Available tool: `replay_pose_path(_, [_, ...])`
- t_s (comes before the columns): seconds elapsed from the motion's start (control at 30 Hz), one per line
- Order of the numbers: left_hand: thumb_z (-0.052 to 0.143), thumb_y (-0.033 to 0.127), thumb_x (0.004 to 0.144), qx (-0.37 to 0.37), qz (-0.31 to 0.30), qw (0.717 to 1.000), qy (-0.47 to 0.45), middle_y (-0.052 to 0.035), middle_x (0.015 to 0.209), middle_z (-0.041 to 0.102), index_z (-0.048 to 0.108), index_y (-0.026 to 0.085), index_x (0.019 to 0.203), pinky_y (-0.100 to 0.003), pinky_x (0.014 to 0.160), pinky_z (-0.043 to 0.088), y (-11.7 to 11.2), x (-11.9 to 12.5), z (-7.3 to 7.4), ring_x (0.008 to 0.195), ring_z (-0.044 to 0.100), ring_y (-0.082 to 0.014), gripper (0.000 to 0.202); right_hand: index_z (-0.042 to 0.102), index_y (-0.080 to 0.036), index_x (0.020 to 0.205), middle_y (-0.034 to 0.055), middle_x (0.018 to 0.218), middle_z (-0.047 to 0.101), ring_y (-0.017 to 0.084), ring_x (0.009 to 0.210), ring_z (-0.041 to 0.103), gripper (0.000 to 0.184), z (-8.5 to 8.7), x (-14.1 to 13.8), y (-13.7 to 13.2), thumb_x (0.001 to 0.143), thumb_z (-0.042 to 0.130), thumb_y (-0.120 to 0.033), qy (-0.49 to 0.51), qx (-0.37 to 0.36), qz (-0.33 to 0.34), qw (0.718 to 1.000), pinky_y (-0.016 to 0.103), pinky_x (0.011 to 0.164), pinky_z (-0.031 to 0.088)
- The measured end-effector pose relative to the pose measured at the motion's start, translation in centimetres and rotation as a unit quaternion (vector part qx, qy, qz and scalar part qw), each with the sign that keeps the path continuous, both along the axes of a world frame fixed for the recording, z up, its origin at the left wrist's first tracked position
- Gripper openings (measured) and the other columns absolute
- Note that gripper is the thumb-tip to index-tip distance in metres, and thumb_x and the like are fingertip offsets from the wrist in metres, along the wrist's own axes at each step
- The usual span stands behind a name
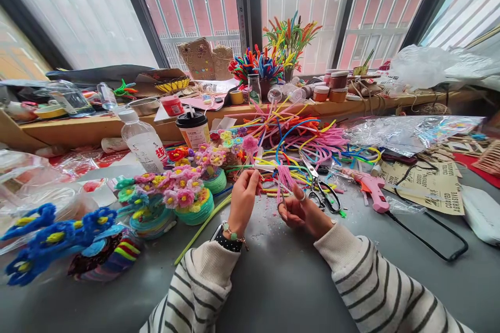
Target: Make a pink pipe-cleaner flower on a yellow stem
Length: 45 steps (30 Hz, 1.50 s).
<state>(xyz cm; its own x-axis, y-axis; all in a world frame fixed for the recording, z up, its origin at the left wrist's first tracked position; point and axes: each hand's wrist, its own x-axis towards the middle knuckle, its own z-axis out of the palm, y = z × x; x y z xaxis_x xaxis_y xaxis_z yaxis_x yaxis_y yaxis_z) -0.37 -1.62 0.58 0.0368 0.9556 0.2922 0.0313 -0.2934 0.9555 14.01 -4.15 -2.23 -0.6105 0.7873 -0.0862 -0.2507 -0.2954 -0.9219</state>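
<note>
My left hand (242, 199) is closed, its fingertips pinching a pink pipe cleaner piece (286, 176) over the grey table (273, 276). My right hand (297, 210) is closed round small scissors (282, 193) whose blades meet the pink fuzzy piece. Both hands sit just in front of a heap of coloured pipe cleaners (300, 135). A larger pair of scissors (321, 187) lies on the table right of my right hand.
Pipe-cleaner flower pots (187, 192) stand left of my hands, blue pipe-cleaner flowers (50, 237) farther left. A plastic bottle (142, 140) and a lidded cup (192, 127) stand behind. A pink glue gun (371, 187) with black cord lies right. A cluttered wooden shelf (97, 127) runs along the window.
</note>
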Motion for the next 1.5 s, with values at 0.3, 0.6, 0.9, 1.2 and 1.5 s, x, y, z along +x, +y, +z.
replay_pose_path(0.3, [0.041, 0.037, 0.075, 0.013, 0.034, 0.999, -0.036, 0.0045, 0.055, 0.037, 0.044, 0.017, 0.066, -0.019, 0.047, 0.029, 0.13, -0.16, -0.27, 0.048, 0.032, -0.0054, 0.022, 0.04, -0.014, 0.04, -0.0099, 0.026, 0.02, 0.001, 0.025, 0.012, 0.047, -0.63, 0.27, 0.24, 0.068, 0.047, -0.052, 0.048, -0.053, -0.035, 0.997, 0.017, 0.03, 0.005])
replay_pose_path(0.6, [0.054, 0.03, 0.067, -0.102, -0.046, 0.983, -0.145, 0.0034, 0.062, 0.05, 0.053, 0.016, 0.081, -0.016, 0.053, 0.035, 0.03, -0.08, 0.38, 0.055, 0.043, -0.0044, 0.02, 0.044, -0.013, 0.05, -0.0099, 0.034, 0.026, 0.0, 0.028, 0.017, 0.048, -0.34, 0.1, -0.02, 0.063, 0.045, -0.06, 0.051, -0.023, -0.067, 0.996, 0.017, 0.033, 0.009])
replay_pose_path(0.9, [0.058, 0.027, 0.063, -0.184, -0.178, 0.959, -0.121, 0.0004, 0.067, 0.057, 0.053, 0.016, 0.073, -0.021, 0.06, 0.041, -0.47, -0.03, 0.32, 0.063, 0.052, -0.0083, 0.015, 0.053, -0.012, 0.067, -0.0101, 0.037, 0.03, 0.001, 0.031, 0.021, 0.028, -0.49, -0.05, 0.09, 0.066, 0.056, -0.04, -0.04, 0.034, -0.128, 0.99, 0.018, 0.034, 0.009])
replay_pose_path(1.2, [0.056, 0.026, 0.066, -0.162, -0.145, 0.957, -0.191, -0.0001, 0.071, 0.056, 0.059, 0.015, 0.074, -0.021, 0.066, 0.041, -0.35, -0.03, 0.65, 0.067, 0.05, -0.0075, 0.013, 0.052, -0.011, 0.062, -0.0104, 0.035, 0.028, 0.001, 0.032, 0.019, 0.025, 0.0, -0.06, -0.1, 0.065, 0.057, -0.035, -0.06, 0.042, -0.098, 0.992, 0.019, 0.036, 0.011])
replay_pose_path(1.5, [0.059, 0.023, 0.063, -0.169, -0.135, 0.942, -0.258, 0.002, 0.072, 0.057, 0.06, 0.017, 0.067, -0.017, 0.063, 0.036, 0.18, -0.37, 0.27, 0.069, 0.049, -0.0057, 0.007, 0.045, -0.014, 0.059, -0.0069, 0.042, 0.035, 0.002, 0.033, 0.029, 0.05, -0.1, -0.31, -0.54, 0.059, 0.044, -0.063, -0.084, 0.096, -0.035, 0.991, 0.015, 0.03, 0.015])
